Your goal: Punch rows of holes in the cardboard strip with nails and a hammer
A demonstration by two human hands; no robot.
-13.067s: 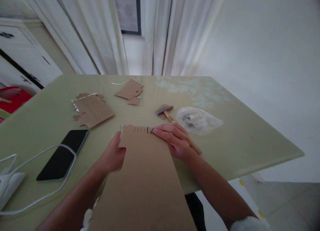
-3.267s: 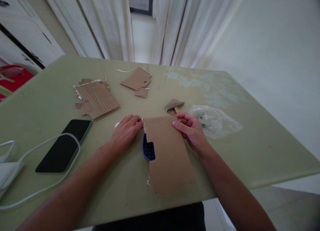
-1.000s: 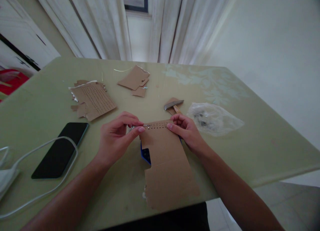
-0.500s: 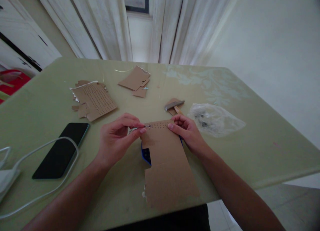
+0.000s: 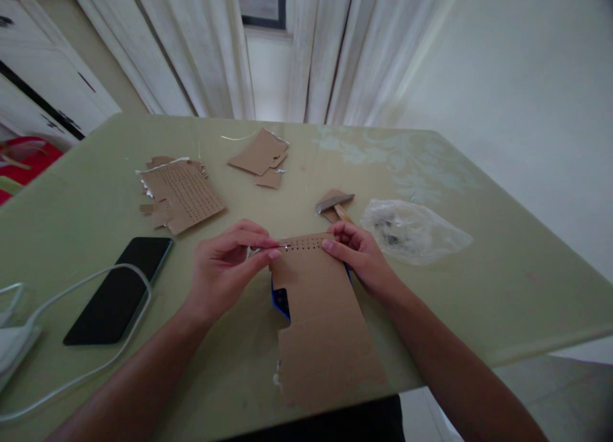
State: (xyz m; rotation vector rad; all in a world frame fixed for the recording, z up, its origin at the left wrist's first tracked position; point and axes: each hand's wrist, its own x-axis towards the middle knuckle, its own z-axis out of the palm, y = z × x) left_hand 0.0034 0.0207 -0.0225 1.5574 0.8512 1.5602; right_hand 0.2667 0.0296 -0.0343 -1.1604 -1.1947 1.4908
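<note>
Pinching nail (image 5: 268, 246) in left grip (image 5: 225, 269), tip at cardboard (image 5: 320, 314) edge.

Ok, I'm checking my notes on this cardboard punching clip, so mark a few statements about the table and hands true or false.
1. The left hand pinches a thin metal nail at the far edge of the brown punched cardboard sheet. True.
2. The right hand holds the small wooden-handled hammer. False: the hammer lies on the pale green table, beyond the right hand, which presses on the sheet.
3. The black phone lies screen up, left of the left hand. True.
4. The clear plastic bag sits on the phone. False: it lies right of the hammer.
5. A blue block shows under the sheet. True.
</note>
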